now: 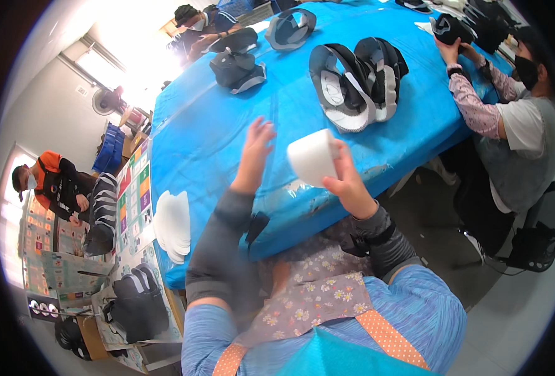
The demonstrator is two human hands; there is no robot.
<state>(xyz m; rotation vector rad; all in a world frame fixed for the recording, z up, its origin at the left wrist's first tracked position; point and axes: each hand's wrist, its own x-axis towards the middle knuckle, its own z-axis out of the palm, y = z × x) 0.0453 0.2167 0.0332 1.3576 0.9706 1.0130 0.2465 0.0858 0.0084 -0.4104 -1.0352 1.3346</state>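
My right hand [351,188] holds a bent white sheet [311,158], pinched between thumb and fingers at its right edge. The sheet is curved over and held above the near edge of the blue-covered table [227,135]. My left hand [256,153] is raised to the left of the sheet, apart from it. Its fingers are somewhat blurred but spread, with nothing in them. On the table's left edge lies a fanned stack of white, rounded flat pieces [172,224]. Beyond my right hand stand dark, hollow pieces with white bottoms, like shoe uppers [342,91].
More dark uppers [237,67] lie farther back, with a grey hollow one [291,30] behind. At the right a seated co-worker [515,119] handles a black piece [451,30]. Two other people work at the far side and the left. A black bag-like pile [138,304] sits at lower left.
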